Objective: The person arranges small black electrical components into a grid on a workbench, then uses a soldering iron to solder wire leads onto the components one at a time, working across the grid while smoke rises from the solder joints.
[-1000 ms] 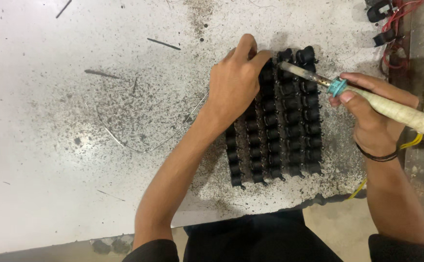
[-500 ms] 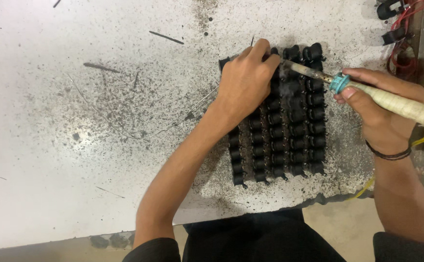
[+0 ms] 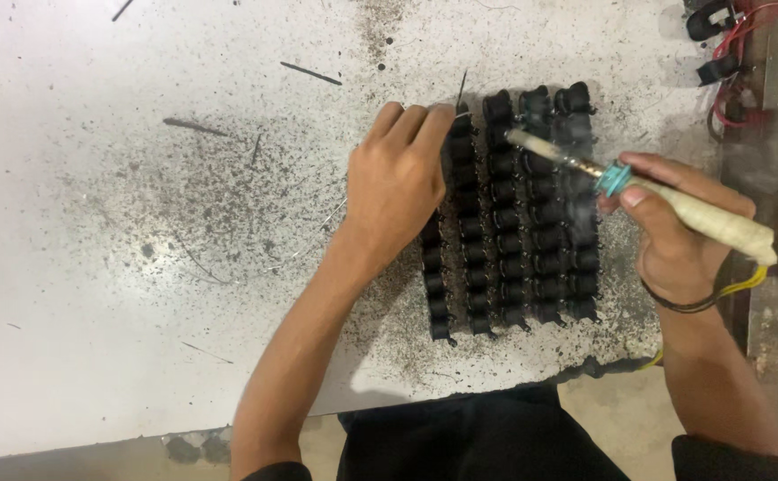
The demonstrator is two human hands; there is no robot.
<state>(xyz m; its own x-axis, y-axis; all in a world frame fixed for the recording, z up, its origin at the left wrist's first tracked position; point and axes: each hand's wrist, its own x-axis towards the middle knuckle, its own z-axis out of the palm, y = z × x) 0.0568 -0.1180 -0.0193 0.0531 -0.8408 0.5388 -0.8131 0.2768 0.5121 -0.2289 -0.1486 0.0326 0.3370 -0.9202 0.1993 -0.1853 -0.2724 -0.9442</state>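
Note:
Several rows of small black components [image 3: 513, 223] lie packed together on a white, soot-speckled table [image 3: 139, 267]. My left hand [image 3: 402, 183] rests over the left rows and pinches a thin wire [image 3: 462, 93] that sticks up past the far end. My right hand [image 3: 674, 227] grips a soldering iron [image 3: 647, 191] with a pale wrapped handle and a teal collar. Its metal tip points left and sits over the far end of the middle rows. Faint smoke hangs above the right rows.
Thin dark wire scraps [image 3: 310, 73] lie scattered on the table's far part. Black connectors with red wires [image 3: 727, 44] sit at the far right corner. A yellow cable [image 3: 736, 285] runs by my right wrist. The table's near edge [image 3: 184, 428] is close to my body.
My left hand has shifted left, uncovering more of the component rows. The iron's tip has moved back from my left fingers toward the middle rows.

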